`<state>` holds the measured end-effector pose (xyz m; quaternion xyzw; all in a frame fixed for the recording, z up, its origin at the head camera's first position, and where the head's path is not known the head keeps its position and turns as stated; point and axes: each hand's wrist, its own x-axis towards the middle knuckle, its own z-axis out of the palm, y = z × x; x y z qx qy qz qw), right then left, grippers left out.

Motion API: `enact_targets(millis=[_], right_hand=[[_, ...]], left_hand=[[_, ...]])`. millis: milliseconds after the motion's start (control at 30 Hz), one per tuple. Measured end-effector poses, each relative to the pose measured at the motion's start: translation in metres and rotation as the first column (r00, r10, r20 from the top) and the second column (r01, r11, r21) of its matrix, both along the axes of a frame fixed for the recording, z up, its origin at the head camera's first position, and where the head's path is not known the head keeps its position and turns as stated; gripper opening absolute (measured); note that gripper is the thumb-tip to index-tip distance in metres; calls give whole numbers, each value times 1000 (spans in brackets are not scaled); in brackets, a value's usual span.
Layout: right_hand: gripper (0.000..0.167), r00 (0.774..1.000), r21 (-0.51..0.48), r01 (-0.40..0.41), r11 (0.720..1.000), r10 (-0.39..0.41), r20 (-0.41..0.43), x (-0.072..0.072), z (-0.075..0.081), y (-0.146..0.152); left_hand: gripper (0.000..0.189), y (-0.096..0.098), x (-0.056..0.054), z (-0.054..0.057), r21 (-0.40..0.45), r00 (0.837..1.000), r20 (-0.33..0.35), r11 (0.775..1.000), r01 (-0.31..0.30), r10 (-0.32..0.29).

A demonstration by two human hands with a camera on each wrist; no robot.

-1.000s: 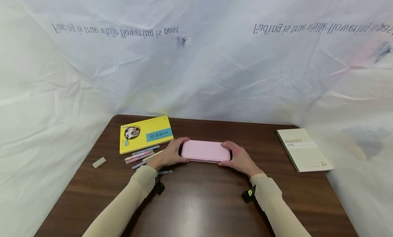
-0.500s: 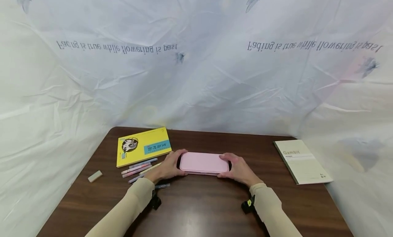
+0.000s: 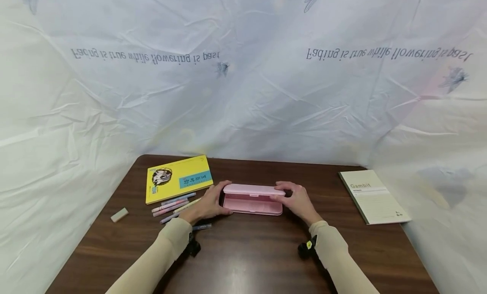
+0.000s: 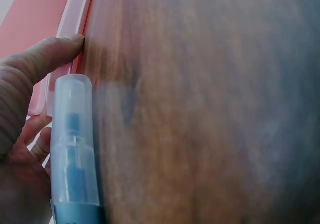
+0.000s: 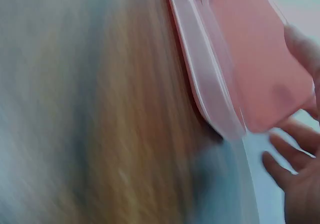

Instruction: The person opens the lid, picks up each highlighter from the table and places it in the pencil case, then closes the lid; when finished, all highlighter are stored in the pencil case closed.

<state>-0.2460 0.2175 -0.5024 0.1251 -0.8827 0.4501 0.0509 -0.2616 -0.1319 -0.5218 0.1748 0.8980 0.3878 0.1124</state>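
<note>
On the dark wooden table sits a pink pencil case [image 3: 253,206], its lid [image 3: 254,188] tilted up along the front so the inside shows. My left hand [image 3: 210,204] grips the left end, thumb at the front rim [image 4: 75,18] and fingers behind. With my right hand [image 3: 298,201] I hold the lid's right end, thumb under its front edge. In the right wrist view, the lid's pink inner face [image 5: 255,58] stands raised above the base. A pen with a clear cap [image 4: 75,139] lies close beside my left hand.
Several pastel pens [image 3: 171,207] lie left of my left hand, in front of a yellow book [image 3: 179,179]. A white eraser [image 3: 119,215] is further left. A pale notebook [image 3: 376,196] lies at the right edge. White printed sheeting [image 3: 243,95] surrounds the table.
The pencil case lid was closed in both earlier frames and is now lifted at the front. My right hand has risen with it; my left hand keeps hold of the left end.
</note>
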Motion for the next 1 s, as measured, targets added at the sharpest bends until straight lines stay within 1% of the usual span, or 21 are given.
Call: enact_targets(millis=[100, 167, 267, 467, 533, 733, 900, 1000], right_hand=[[29, 998, -101, 43, 994, -47, -38, 3, -2, -6], [23, 996, -165, 70, 984, -79, -47, 4, -1, -8], [21, 993, -223, 101, 969, -114, -44, 4, 2, -11], [26, 987, -229, 137, 964, -153, -53, 3, 5, -12], [24, 984, -237, 148, 960, -167, -61, 2, 6, -13], [17, 973, -305, 160, 939, -202, -112, -6, 5, -14], [16, 951, -358, 186, 915, -259, -168, -15, 5, -17], [13, 935, -369, 215, 904, -300, -190, -20, 5, -19]], left_hand=[[100, 0, -1, -1, 8, 1000, -8, 1000, 3, -3], [101, 0, -2, -1, 12, 1000, -19, 1000, 7, -7], [105, 0, -3, -1, 30, 999, -31, 999, 23, -22], [116, 0, 1, 2, 51, 999, -32, 999, 18, -16], [120, 0, 2, 1, 52, 999, -35, 999, 12, -10], [126, 0, -1, -4, 54, 999, -49, 999, -6, 8], [131, 0, -1, -6, 54, 998, -62, 999, 3, 0], [134, 0, 0, -6, 69, 998, -69, 998, 12, -7]])
